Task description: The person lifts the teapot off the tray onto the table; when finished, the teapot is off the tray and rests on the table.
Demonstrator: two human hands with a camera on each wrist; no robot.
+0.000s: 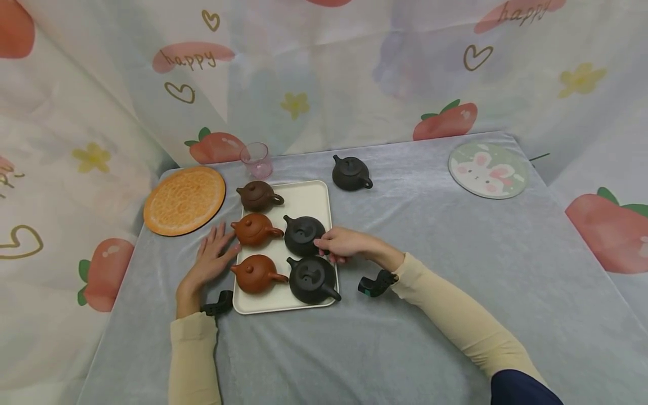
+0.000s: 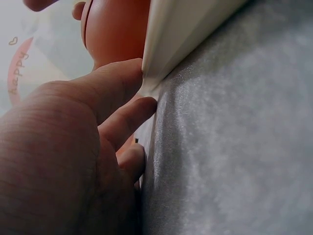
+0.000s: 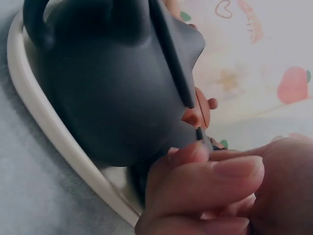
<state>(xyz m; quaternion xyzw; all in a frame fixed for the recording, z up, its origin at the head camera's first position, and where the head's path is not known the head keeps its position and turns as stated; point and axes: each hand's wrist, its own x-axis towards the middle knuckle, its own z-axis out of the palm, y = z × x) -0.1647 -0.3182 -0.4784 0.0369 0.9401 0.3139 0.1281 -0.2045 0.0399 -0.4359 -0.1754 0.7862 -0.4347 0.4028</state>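
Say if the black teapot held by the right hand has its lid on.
On: in the head view, the lid covers the top of the black teapot.

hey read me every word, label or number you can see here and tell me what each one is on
"happy": upper-left pink patch on the backdrop cloth, head view.
"happy": upper-right pink patch on that cloth, head view.
"happy": pink patch on cloth, left wrist view.
Cloth at the head view's left edge: lettering cut off, not fully readable.
Right wrist view: cloth lettering too blurred to read.
Teapots: none readable.
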